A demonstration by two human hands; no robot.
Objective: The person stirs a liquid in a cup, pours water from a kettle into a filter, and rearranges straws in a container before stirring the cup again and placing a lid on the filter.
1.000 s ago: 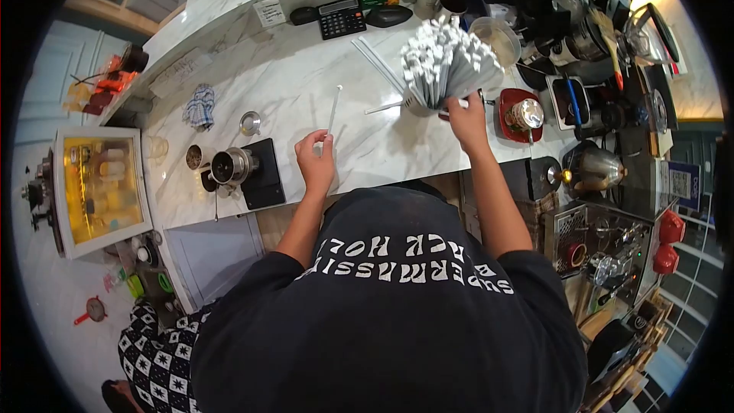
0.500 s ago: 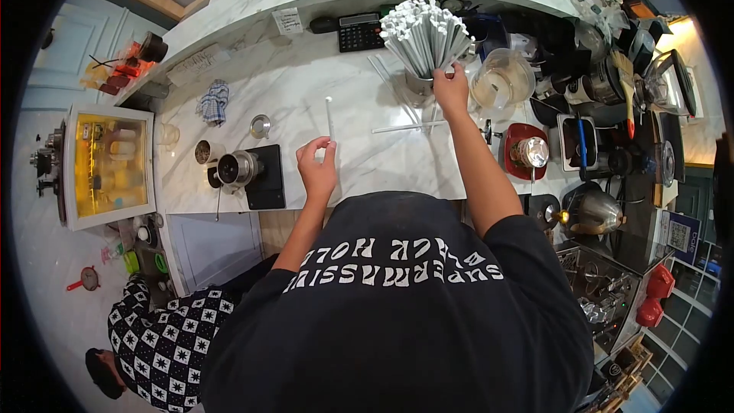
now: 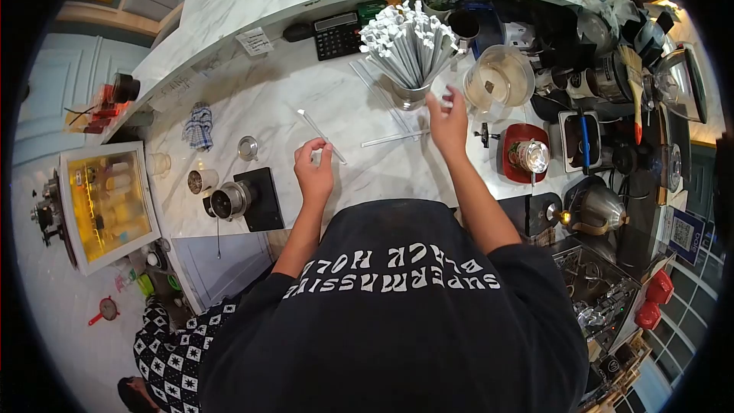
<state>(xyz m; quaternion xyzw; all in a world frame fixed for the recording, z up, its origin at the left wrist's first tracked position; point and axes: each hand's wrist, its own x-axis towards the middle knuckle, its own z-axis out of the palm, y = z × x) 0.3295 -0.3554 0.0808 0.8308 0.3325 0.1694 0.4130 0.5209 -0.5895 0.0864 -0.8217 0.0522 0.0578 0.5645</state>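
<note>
A wrapped straw (image 3: 312,122) slants across the fingertips of my left hand (image 3: 313,164), whose thumb and index finger are pinched at it. My right hand (image 3: 449,122) hovers with thumb and fingers apart, slightly blurred, nothing visible between them. Just beyond it on the left stands a metal cup (image 3: 409,96) packed with white-wrapped straws (image 3: 409,42). One more straw (image 3: 391,138) lies crosswise on the marble counter (image 3: 283,92) between my hands, and long clear sticks (image 3: 375,88) rest left of the cup.
A clear plastic tub (image 3: 498,76) and a red tray (image 3: 524,153) are on the right. To the left are a black scale (image 3: 263,199), a metal pitcher (image 3: 229,200), a small cup (image 3: 248,147) and a checked cloth (image 3: 199,127). Another person (image 3: 176,348) is at lower left.
My right hand has moved off the straw cup and its fingers have spread. The straw at my left hand has tilted, its far end now pointing left. The whole view has shifted slightly.
</note>
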